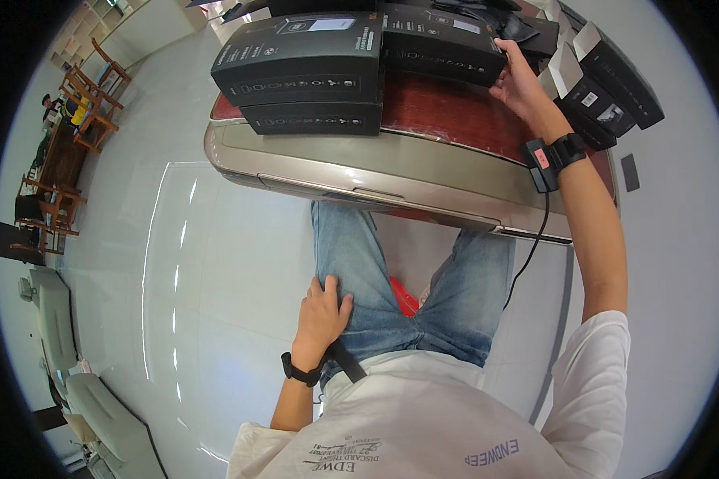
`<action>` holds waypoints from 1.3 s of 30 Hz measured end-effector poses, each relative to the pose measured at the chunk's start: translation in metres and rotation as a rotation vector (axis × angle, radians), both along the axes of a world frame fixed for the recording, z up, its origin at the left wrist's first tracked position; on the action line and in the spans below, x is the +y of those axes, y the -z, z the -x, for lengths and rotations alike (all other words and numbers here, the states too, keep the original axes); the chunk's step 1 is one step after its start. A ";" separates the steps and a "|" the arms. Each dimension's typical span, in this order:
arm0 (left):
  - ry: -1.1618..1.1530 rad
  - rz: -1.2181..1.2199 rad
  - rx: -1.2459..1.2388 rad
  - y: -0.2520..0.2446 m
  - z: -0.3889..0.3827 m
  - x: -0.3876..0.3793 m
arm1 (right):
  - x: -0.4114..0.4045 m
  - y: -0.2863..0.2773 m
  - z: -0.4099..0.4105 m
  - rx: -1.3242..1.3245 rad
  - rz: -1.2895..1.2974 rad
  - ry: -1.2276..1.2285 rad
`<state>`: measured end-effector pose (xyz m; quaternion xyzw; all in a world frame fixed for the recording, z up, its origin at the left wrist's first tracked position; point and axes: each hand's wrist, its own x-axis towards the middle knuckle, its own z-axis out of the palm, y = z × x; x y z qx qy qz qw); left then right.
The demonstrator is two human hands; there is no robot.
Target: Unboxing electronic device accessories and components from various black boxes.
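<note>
My right hand [524,90] grips the right end of a black cardboard box [440,48] printed with small white icons. That box sits at the back of a dark red wood-look table top [443,114], close beside a stack of similar boxes. The stack's upper box [305,66] covers most of the lower box [317,120], whose front side shows near the table's edge. My left hand [325,314] rests on my thigh, on blue jeans [347,257], and holds nothing. Each wrist wears a black strap; a cable hangs from the module [540,164] on the right one.
Several black boxes with raised white flaps [620,78] crowd the table's right end. Black plastic wrapping [509,24] lies behind the gripped box. The table's champagne-coloured front edge [347,173] spans above my knees. Wooden chairs [87,96] and grey sofas [105,413] stand far left.
</note>
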<state>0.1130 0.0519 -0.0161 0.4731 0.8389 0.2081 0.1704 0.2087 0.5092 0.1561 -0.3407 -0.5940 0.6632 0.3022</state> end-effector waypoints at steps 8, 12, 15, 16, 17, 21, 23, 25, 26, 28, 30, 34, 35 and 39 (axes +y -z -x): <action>-0.006 -0.024 -0.018 0.000 0.002 0.003 | 0.002 -0.004 0.013 0.114 0.040 0.010; -0.016 -0.022 -0.011 0.002 0.000 0.003 | -0.006 -0.010 0.014 0.080 0.023 -0.014; -0.022 -0.027 -0.012 0.003 -0.001 0.003 | -0.009 -0.011 0.019 0.074 0.074 -0.039; -0.023 -0.038 -0.014 0.004 -0.001 0.002 | -0.010 -0.010 0.021 0.074 0.073 -0.040; -0.025 -0.049 -0.016 0.004 -0.001 0.001 | -0.010 -0.009 0.022 0.073 0.067 -0.058; -0.021 -0.077 -0.026 0.008 0.000 0.000 | -0.016 -0.008 0.031 0.088 0.096 -0.092; -0.024 -0.109 0.018 0.013 -0.001 0.000 | -0.008 -0.001 0.037 0.089 0.088 -0.088; -0.026 -0.113 0.014 0.014 -0.001 0.001 | -0.004 -0.001 0.041 0.091 0.079 -0.081; -0.029 -0.117 0.010 0.014 -0.001 0.001 | -0.002 0.000 0.044 0.057 0.045 -0.080; -0.027 -0.127 0.009 0.016 0.000 0.000 | -0.007 -0.002 0.051 0.024 0.014 -0.081; -0.022 -0.137 0.006 0.015 0.000 0.000 | -0.012 -0.002 0.057 -0.053 -0.084 -0.184; -0.041 -0.060 -0.041 0.008 -0.002 0.002 | -0.037 -0.003 0.077 -0.112 -0.038 -0.221; -0.045 -0.046 -0.044 0.008 -0.001 0.002 | -0.039 -0.001 0.085 -0.111 -0.035 -0.220; -0.042 -0.064 -0.049 0.009 -0.001 0.003 | -0.051 -0.008 0.101 -0.025 -0.024 -0.338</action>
